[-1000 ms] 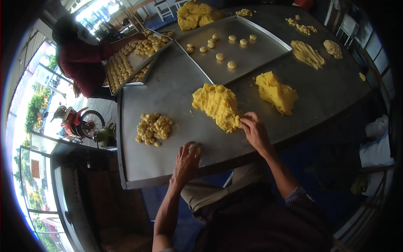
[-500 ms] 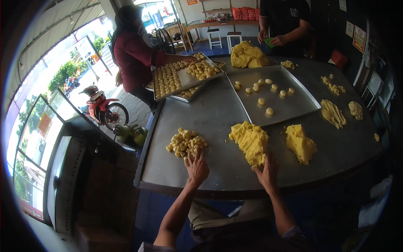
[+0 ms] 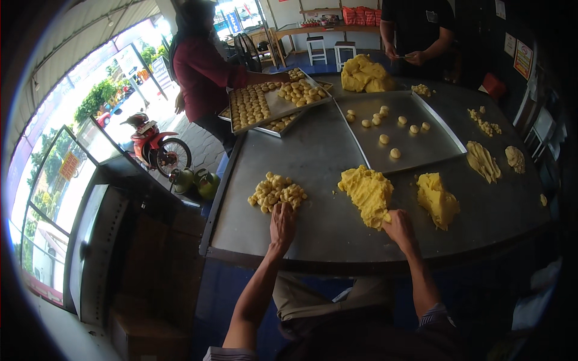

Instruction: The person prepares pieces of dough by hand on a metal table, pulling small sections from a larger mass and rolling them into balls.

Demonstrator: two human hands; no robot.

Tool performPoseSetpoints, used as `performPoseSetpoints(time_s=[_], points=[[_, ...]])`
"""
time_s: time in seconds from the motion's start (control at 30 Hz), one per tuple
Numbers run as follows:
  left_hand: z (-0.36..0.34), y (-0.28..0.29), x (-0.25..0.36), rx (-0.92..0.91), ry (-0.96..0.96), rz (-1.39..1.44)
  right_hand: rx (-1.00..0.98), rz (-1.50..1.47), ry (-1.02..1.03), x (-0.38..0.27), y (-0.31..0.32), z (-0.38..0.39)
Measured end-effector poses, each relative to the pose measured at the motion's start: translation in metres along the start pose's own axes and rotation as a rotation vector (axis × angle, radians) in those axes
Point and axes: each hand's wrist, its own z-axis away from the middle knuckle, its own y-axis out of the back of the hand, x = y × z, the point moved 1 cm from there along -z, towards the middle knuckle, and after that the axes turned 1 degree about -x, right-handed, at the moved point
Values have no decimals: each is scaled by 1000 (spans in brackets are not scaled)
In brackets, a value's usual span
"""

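Note:
My left hand (image 3: pixel 282 227) is at the near edge of a pile of small pale dough pieces (image 3: pixel 276 191). Its fingers are drawn together, and the tips are hidden from me. On the right, my right hand (image 3: pixel 400 230) pinches the near right corner of a rough yellow lump of dough (image 3: pixel 368 194), thumb and fingers closed on a bit of it. A second yellow lump (image 3: pixel 437 201) lies just right of that hand, apart from it.
Beyond the lumps lies a metal tray (image 3: pixel 415 147) with several round dough balls. Fuller trays (image 3: pixel 274 105) are stacked at the far left, where a person in maroon (image 3: pixel 201 78) reaches in. Another person (image 3: pixel 418 36) stands behind a big yellow mound (image 3: pixel 365 75). Flattened dough (image 3: pixel 483 162) lies at right.
My right hand has gone from open beside the yellow dough to pinching its corner. My left fingers, spread over the pile before, have drawn together at its near edge. The view has shifted slightly.

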Motion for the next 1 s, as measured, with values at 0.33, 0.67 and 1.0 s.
performPoseSetpoints(time_s=[0.33, 0.67, 1.0], points=[[44, 18, 43, -319, -119, 288, 211, 14, 81, 9, -29, 45], [-2, -16, 78, 119, -504, -302, 271, -71, 21, 12, -23, 32], [-10, -36, 62, -218, -593, -161, 169, -174, -16, 8, -3, 50]])
